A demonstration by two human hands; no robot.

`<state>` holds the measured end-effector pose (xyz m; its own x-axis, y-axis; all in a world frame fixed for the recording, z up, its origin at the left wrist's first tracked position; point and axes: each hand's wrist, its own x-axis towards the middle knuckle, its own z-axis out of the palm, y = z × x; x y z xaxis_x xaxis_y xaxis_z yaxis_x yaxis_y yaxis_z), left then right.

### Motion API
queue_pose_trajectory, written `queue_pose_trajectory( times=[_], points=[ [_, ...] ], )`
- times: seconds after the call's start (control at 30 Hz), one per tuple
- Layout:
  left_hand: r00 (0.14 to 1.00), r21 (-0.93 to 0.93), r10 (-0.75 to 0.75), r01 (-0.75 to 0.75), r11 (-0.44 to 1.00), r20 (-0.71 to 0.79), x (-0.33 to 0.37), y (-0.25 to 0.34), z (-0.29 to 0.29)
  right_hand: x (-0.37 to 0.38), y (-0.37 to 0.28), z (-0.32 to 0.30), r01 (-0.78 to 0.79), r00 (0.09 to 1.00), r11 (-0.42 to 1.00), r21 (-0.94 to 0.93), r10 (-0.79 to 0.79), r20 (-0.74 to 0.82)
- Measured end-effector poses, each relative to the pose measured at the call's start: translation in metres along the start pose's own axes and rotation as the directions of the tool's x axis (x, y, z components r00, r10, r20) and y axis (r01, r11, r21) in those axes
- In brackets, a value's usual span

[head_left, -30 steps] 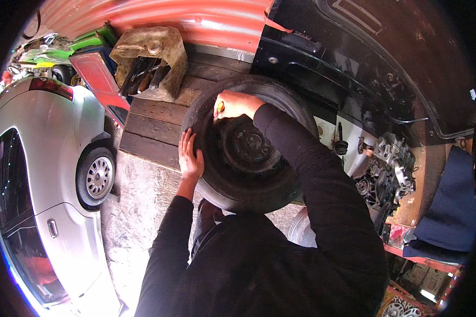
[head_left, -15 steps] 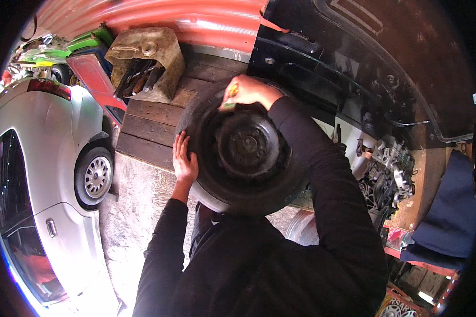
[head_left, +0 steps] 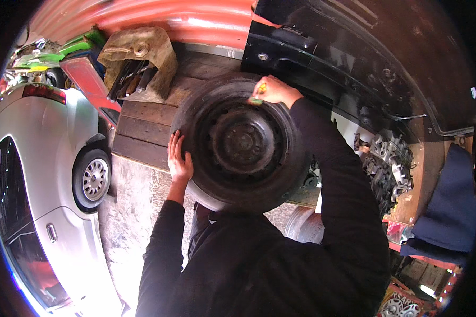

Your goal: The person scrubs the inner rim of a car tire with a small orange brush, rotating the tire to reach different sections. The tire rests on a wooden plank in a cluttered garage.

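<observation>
A black tyre (head_left: 198, 113) on a dark steel wheel rim (head_left: 245, 140) lies face up in front of me, partly over a wooden bench. My left hand (head_left: 180, 164) rests against the tyre's left sidewall, its fingers stretched out and holding nothing. At the far right part of the rim, my right hand (head_left: 281, 92) is closed around what looks like a small brush (head_left: 256, 101) with yellow and green parts. The brush's tip is at the outer rim edge, where it meets the tyre; my fingers cover most of its handle.
Dark planks of the wooden bench (head_left: 143, 119) show left of the tyre. On it stands a cut-open, dirty container (head_left: 137, 50) with tools inside. A silver car (head_left: 58, 174) is parked at left. Engine parts (head_left: 391, 166) and a dark blue cloth (head_left: 444, 201) are at right.
My right hand has moved right along the far side of the rim with the brush. My left hand stays on the tyre's left side. The view has shifted slightly.
</observation>
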<state>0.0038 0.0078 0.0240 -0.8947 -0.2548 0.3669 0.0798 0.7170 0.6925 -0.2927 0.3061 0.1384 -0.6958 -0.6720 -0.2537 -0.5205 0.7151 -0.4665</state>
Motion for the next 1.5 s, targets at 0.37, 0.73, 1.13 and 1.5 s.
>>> queue_pose_trajectory(
  times=[0.37,0.73,1.13,1.5],
  points=[
    [1.000,0.017,0.009,-0.009,1.000,-0.001,0.002,-0.006,0.001,-0.012,-0.028,0.034,0.136,0.960,0.990,-0.034,-0.140,-0.242],
    [1.000,0.042,0.014,-0.014,0.999,-0.009,-0.002,-0.012,0.004,-0.100,0.001,0.031,-0.104,0.925,0.994,-0.041,0.081,-0.371],
    [0.998,0.027,0.062,-0.062,0.998,-0.008,-0.002,-0.015,0.005,-0.143,0.021,0.071,-0.223,0.915,0.974,-0.036,0.197,-0.352],
    [0.999,0.010,0.048,-0.048,0.999,-0.018,0.000,-0.012,0.005,-0.098,-0.003,0.069,-0.266,0.865,0.964,-0.008,0.235,-0.444]
  ],
)
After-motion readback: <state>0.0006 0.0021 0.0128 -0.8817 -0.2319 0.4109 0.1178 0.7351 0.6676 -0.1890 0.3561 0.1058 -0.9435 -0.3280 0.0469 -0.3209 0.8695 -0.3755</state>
